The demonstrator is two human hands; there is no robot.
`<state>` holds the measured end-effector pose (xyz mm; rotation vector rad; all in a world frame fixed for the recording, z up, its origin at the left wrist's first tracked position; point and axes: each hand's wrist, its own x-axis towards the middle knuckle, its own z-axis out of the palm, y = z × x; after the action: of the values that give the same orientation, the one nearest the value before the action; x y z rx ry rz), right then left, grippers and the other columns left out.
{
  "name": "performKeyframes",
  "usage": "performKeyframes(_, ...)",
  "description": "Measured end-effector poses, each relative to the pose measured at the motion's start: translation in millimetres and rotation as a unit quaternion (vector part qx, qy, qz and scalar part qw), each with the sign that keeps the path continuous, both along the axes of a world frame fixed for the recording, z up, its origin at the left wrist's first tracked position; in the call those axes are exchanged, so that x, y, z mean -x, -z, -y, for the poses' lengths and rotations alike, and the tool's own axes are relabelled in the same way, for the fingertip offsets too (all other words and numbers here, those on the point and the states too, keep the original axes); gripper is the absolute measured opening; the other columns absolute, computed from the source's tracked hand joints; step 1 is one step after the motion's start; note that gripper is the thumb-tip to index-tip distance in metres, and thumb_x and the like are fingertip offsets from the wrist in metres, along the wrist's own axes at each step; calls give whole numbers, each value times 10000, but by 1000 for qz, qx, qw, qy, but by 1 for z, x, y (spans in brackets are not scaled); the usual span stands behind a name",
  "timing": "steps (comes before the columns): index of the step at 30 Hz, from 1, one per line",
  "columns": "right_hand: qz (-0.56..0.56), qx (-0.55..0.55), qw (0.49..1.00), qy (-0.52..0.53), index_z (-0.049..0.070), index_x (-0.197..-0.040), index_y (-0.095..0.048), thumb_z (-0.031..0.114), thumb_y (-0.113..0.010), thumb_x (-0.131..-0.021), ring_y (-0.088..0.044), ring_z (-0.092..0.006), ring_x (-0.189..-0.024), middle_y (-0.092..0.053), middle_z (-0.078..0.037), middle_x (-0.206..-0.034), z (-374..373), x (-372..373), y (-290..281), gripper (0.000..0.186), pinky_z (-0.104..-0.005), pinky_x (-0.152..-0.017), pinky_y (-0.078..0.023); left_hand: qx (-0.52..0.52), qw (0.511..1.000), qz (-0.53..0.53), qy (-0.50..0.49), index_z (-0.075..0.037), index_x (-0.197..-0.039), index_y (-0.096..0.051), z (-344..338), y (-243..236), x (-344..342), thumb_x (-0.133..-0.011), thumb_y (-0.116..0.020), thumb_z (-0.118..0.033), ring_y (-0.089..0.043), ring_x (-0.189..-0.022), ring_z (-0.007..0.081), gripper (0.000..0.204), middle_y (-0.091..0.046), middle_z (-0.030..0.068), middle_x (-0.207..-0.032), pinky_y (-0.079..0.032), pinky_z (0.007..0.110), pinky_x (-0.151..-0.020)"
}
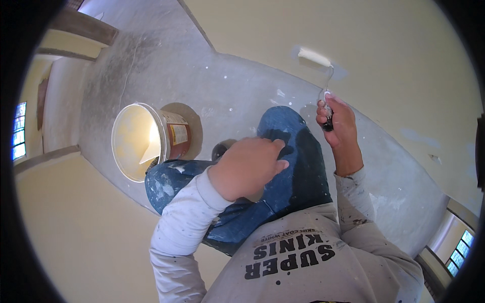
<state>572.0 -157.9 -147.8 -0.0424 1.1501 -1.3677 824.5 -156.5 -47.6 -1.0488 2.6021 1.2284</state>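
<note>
My right hand [338,118] is wrapped round the dark, paint-smeared handle of a paint roller [314,57]. The roller's white sleeve lies against the pale yellow wall [394,65], with a damp-looking grey patch around it. My left hand [250,166] holds nothing; it hovers over or rests on my bent knee, and I cannot tell which. Its thumb and index finger are apart, the other fingers mostly hidden. A paint bucket [115,151], white-rimmed with a reddish-brown label, sits tilted in view on the left. Inside it shows a pale wedge-shaped piece [150,153].
Grey concrete floor [166,65] with white paint specks runs along the wall. My knees in paint-marked blue jeans [290,151] lie between the bucket and the roller. Another greyish patch [422,137] marks the wall at right. Windows [19,130] show at the far left and lower right.
</note>
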Motion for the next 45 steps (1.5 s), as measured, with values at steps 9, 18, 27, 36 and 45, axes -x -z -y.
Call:
performKeyframes(9, -2, -47, 998, 33, 11, -1079, -496, 87, -529, -978, -476, -113, -615, -537, -82, -825, 15, 11, 74, 131, -234, -495, -407, -28, 998, 48, -6, 15, -1242, -573, 5, 8, 3, -955, -578, -346, -638, -957, 426, 461, -674, 253, -965, -496, 474, -852)
performKeyframes(18, -39, 35, 998, 32, 14, -1036, -509, 107, -563, -970, -498, -133, -597, -538, -82, -783, -18, 5, -2, 126, -263, -488, -419, -11, 999, 33, -18, 16, -1226, -581, 1, 11, -4, -942, -595, -326, -645, -937, 412, 445, -679, 234, -946, -496, 472, -835)
performKeyframes(27, -20, 17, 999, 34, 3, -1057, -514, 112, -562, -968, -498, -138, -590, -535, -85, -774, -11, 24, 71, 149, -267, -491, -422, -13, 999, 33, -3, 25, -1268, -568, 0, 12, -3, -951, -593, -331, -658, -917, 399, 478, -699, 213, -884, -497, 449, -843)
performKeyframes(36, -27, 12, 998, 47, 15, -1066, -524, 114, -558, -968, -498, -143, -590, -535, -82, -771, -24, 35, 67, 143, -268, -484, -424, -9, 1000, 22, 3, 20, -1278, -565, -4, 20, -3, -956, -590, -326, -658, -927, 398, 474, -703, 213, -906, -502, 442, -839)
performKeyframes(45, -58, 50, 996, 37, 17, -1053, -529, 108, -571, -959, -509, -143, -600, -537, -83, -776, -41, 37, 14, 137, -264, -486, -423, -7, 1000, 28, 1, 12, -1289, -558, -7, 30, -9, -967, -572, -344, -659, -944, 407, 480, -699, 228, -964, -502, 459, -843)
